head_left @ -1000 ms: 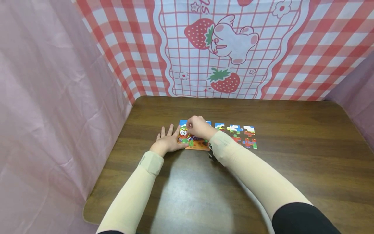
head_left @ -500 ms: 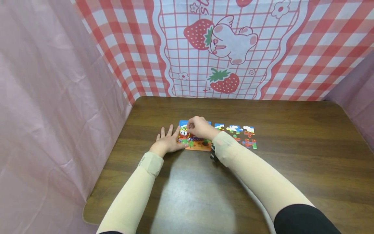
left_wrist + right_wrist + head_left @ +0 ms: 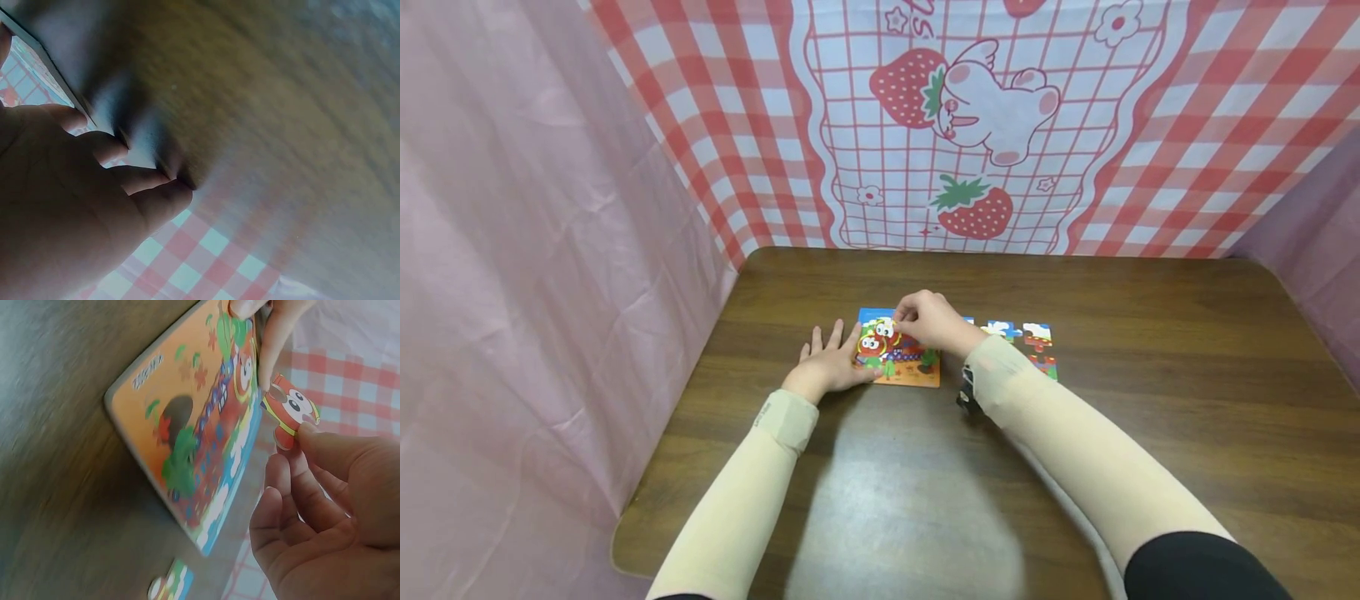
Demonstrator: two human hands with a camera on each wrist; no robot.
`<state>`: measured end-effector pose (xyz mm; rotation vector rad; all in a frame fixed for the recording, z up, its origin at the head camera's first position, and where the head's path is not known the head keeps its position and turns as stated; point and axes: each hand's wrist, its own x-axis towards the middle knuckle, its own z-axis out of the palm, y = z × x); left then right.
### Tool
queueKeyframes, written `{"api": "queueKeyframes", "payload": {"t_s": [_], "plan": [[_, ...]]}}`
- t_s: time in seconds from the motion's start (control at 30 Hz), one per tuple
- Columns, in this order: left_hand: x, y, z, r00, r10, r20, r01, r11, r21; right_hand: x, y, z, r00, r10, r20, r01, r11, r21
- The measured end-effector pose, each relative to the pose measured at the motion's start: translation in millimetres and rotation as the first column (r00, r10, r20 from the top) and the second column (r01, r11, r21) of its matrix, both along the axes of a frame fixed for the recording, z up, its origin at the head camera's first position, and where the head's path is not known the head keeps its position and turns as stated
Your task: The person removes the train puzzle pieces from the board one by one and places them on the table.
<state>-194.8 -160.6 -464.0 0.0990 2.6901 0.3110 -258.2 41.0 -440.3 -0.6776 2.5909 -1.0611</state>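
Note:
A jigsaw puzzle board (image 3: 910,378) with a bright cartoon scene lies on the table in front of me. My left hand (image 3: 827,367) rests spread at its left side, thumb over the lower edge; in the left wrist view its fingers (image 3: 156,203) are straight. Over the board's upper part, my right hand (image 3: 934,323) pinches a puzzle piece (image 3: 290,411) between thumb and fingers. That piece is red with two white cartoon eyes and stands tilted above the board in the right wrist view. A similar face is printed on the board near my left fingers.
Loose puzzle pieces lie right of the board, among them a white and red piece (image 3: 1037,335) and a blue and white piece (image 3: 1000,327). My right forearm hides some of them. A checked cloth (image 3: 760,167) hangs behind the brown table (image 3: 1187,375); a pink curtain hangs left.
My right hand has moved right and slightly away from me, and the pinched face piece now shows beside its fingertips. More of the board is uncovered. My left hand stays in place.

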Motion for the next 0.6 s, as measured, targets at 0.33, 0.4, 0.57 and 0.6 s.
{"api": "queueKeyframes", "payload": {"t_s": [0.33,0.4,0.57,0.6], "plan": [[1.1,-0.9,0.0,1.0,0.005,-0.018,-0.005,1.0,0.012,-2.3,35.1,-3.0,0.999,-0.042,-0.024,0.042,0.999,-0.028],[1.4,-0.5,0.6,1.0,0.003,-0.024,-0.003,1.0,0.011,-2.1,42.4,-2.9,0.999,-0.049,-0.015,0.049,0.998,-0.03],[1.1,0.4,0.5,1.0,0.0,-0.02,0.0,1.0,0.0,1.2,57.9,0.6,0.998,-0.065,0.025,0.066,0.997,-0.043],[1.0,0.4,0.3,1.0,-0.003,-0.014,0.003,1.0,-0.006,1.9,60.6,1.3,0.997,-0.066,0.031,0.067,0.997,-0.048]]}}
